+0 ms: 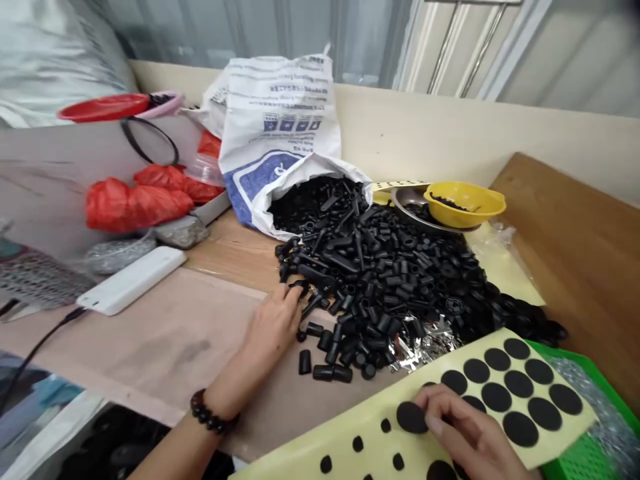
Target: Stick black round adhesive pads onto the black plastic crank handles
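Observation:
My left hand (274, 325), with a dark bead bracelet (210, 412) on its wrist, reaches to the near left edge of a heap of black plastic parts (385, 267). Its fingers are closed at the parts, and whatever lies between the fingertips is hidden. Between the thumb and fingers of my right hand (467, 430) is a round black adhesive pad (412, 418), held over a yellow backing sheet (300, 460). Rows of similar round pads and several small black dots are on that sheet.
A white printed sack (285, 113) spills the heap from its mouth. Small silvery metal pieces (425, 343) lie in front. A yellow bowl (465, 205) rests on a metal bowl (400, 200). A green basket (575, 460) stands right; a white power bank (133, 280) lies left.

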Tool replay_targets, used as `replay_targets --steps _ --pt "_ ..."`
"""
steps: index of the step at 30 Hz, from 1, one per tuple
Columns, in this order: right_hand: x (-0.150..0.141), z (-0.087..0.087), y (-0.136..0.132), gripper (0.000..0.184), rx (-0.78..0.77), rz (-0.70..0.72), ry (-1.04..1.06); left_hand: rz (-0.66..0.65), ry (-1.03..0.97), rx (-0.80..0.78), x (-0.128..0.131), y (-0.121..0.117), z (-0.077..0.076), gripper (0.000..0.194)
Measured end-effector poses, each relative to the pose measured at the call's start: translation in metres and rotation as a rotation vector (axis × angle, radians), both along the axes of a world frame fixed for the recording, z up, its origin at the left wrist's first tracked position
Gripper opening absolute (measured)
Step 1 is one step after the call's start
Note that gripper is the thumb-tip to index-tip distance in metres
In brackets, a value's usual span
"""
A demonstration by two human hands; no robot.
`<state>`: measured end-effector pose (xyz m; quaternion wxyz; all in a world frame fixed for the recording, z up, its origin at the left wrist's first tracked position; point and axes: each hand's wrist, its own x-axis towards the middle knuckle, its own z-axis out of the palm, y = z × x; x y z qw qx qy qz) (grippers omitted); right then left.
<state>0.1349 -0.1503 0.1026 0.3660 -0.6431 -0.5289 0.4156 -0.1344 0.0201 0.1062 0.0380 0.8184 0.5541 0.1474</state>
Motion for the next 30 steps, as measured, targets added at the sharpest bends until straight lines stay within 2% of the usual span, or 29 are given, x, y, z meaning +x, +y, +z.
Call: replay_targets --steps 3,5,7,9,10,12,16,20,26,28,30 --pt "-0.001 0.002 0.000 0.020 0.057 -0.027 -0.033 0.011 0.024 0.015 -0.003 -0.001 0.005 0.028" --pt "0.000 0.002 -0.002 0.020 0.069 0.061 -0.133 -0.079 -0.029 0.118 0.001 -0.018 0.009 0.026" --pt "0.001 -0.001 -0.003 0.021 0.040 0.182 -0.291 -0.317 -0.128 0.242 0.012 -0.045 0.012 0.026" --pt "0.000 -0.004 -0.003 0.021 0.004 0.265 -0.460 -0.638 -0.174 0.229 0.029 -0.075 0.011 0.026" --pt "-0.001 -0.005 -0.003 0.021 -0.002 0.285 -0.535 -0.754 -0.158 0.192 0.038 -0.088 0.008 0.024" --pt "-0.004 -0.008 -0.001 0.019 0.011 0.298 -0.633 -0.864 -0.080 0.125 0.054 -0.106 0.001 0.019" --pt "-0.006 -0.009 -0.001 0.018 0.039 0.306 -0.680 -0.873 0.074 0.075 0.073 -0.115 -0.016 0.014" --pt "-0.008 -0.005 -0.005 0.017 0.071 0.314 -0.652 -0.832 0.119 0.065 0.079 -0.117 -0.025 0.011" --pt "-0.014 -0.003 -0.013 0.021 0.092 0.309 -0.506 -0.786 0.100 0.161 0.084 -0.129 -0.033 0.009" --pt "-0.013 -0.006 -0.015 0.021 0.105 0.308 -0.462 -0.757 0.054 0.196 0.086 -0.133 -0.041 0.005" --pt "-0.011 -0.009 -0.018 0.020 0.108 0.288 -0.432 -0.736 -0.028 0.234 0.088 -0.135 -0.053 0.010"
